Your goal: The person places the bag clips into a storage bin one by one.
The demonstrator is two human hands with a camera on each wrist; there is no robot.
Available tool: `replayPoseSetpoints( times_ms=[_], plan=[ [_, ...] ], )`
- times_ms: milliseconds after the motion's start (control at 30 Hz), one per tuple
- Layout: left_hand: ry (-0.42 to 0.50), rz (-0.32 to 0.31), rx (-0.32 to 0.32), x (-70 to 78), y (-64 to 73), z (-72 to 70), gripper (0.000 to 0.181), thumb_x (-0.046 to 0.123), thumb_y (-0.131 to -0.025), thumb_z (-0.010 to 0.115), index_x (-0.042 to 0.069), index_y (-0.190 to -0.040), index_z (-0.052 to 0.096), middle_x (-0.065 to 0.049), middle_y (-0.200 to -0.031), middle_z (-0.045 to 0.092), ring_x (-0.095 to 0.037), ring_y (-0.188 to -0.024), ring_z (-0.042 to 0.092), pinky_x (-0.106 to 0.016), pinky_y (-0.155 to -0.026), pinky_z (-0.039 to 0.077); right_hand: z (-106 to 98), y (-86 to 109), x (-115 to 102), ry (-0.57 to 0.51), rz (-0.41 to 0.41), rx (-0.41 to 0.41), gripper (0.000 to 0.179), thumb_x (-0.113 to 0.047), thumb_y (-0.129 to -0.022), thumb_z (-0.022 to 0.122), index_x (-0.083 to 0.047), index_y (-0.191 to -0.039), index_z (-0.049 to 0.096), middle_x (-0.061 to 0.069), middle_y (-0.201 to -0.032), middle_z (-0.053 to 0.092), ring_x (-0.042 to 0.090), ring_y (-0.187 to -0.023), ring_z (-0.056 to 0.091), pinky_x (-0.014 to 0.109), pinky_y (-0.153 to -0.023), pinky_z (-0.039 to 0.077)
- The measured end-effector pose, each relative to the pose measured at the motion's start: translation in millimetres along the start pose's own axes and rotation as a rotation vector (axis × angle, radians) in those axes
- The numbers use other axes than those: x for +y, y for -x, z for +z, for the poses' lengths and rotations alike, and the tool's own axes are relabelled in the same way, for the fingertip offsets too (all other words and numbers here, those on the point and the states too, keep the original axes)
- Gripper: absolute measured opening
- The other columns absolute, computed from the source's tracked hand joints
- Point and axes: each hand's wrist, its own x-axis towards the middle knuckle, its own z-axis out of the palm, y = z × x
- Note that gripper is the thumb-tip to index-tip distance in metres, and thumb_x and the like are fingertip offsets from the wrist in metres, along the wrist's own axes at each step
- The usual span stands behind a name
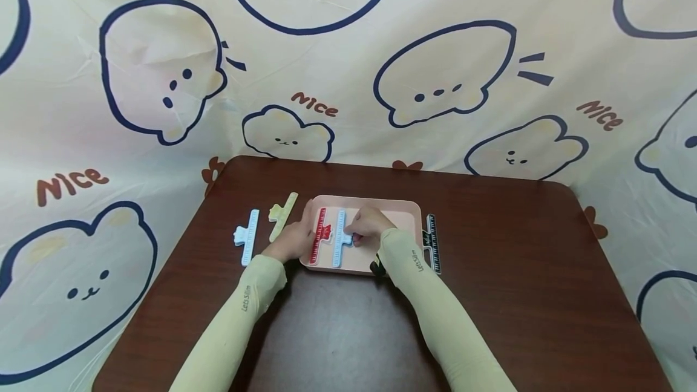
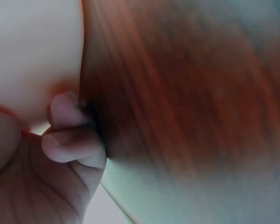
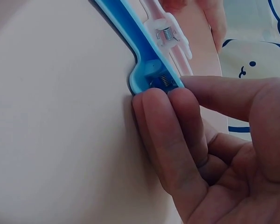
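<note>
Right hand point(image 1: 372, 224) pinching, between thumb and fingertips, a blue plastic ruler-shaped clip with a projecting side tab point(image 1: 339, 239); the clip stands lengthwise within the outline of a shallow pale-pink rectangular tray with rounded corners point(image 1: 405, 216), its printed scale facing up in the head view; the right wrist view shows its hollow underside and a metal coil spring near the pinched edge; whether its full length touches the tray floor cannot be judged. Beside it, to the left and roughly parallel, lies a red ruler-shaped clip with white scale marks point(image 1: 317, 241), likewise within the tray; a narrow gap separates the two. Left hand point(image 1: 294, 238) at the tray's left edge, two fingers bent in the left wrist view; whether it grips the rim or merely rests against it cannot be told. Outside the tray, to the left: a pale-yellow ruler-shaped clip, tilted point(image 1: 285, 215), near the left hand; farther left, a light-blue ruler-shaped clip point(image 1: 249, 238); just beside the tray's right edge, a black ruler-shaped clip with white markings point(image 1: 434, 244). Support: a dark-brown wood-grained table point(image 1: 517, 271); behind, a cream cloth printed with navy-outlined cartoon animals point(image 1: 348, 65).
</note>
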Motion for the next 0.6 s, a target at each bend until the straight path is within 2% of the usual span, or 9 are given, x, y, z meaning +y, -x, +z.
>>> replayPoseSetpoints(
  times_ms=[167, 333, 467, 600],
  plan=[
    [-0.002, 0.007, -0.002, -0.3, -1.2, 0.5, 0.079, 0.021, -0.107, 0.044, 0.006, -0.164, -0.009, -0.028, -0.126, 0.065, -0.032, -0.105, 0.068, -0.053, -0.106, 0.049, -0.3, -0.9, 0.7, 0.010, 0.010, -0.003, 0.030, -0.028, -0.094, 0.077, -0.006, -0.072, 0.075, 0.005, -0.064, 0.070, 0.018, -0.065, 0.069, 0.032, -0.081, 0.050],
    [0.007, 0.000, -0.003, 0.9, 0.0, -0.8, 0.080, 0.021, -0.107, 0.044, 0.007, -0.164, -0.009, -0.027, -0.123, 0.066, -0.030, -0.100, 0.067, -0.053, -0.105, 0.049, -1.6, 1.0, 0.2, 0.023, 0.012, -0.001, 0.033, -0.031, -0.095, 0.076, -0.007, -0.073, 0.075, 0.005, -0.065, 0.070, 0.017, -0.067, 0.069, 0.034, -0.085, 0.049],
    [0.003, 0.007, -0.002, 0.3, 0.7, -0.8, 0.079, 0.020, -0.107, 0.044, 0.005, -0.164, -0.009, -0.027, -0.121, 0.067, -0.029, -0.098, 0.067, -0.053, -0.104, 0.050, -3.6, 4.2, 0.1, 0.025, 0.009, -0.009, 0.034, -0.032, -0.096, 0.075, -0.008, -0.072, 0.074, 0.004, -0.065, 0.070, 0.017, -0.066, 0.069, 0.033, -0.084, 0.049],
    [0.004, 0.016, 0.002, -1.3, -0.5, -0.3, 0.079, 0.020, -0.107, 0.044, 0.005, -0.164, -0.010, -0.028, -0.124, 0.066, -0.032, -0.102, 0.067, -0.053, -0.106, 0.049, -8.0, 8.7, 0.6, 0.031, -0.017, 0.001, 0.035, -0.034, -0.096, 0.075, -0.008, -0.072, 0.074, 0.005, -0.065, 0.071, 0.018, -0.066, 0.069, 0.031, -0.080, 0.049]
  ],
)
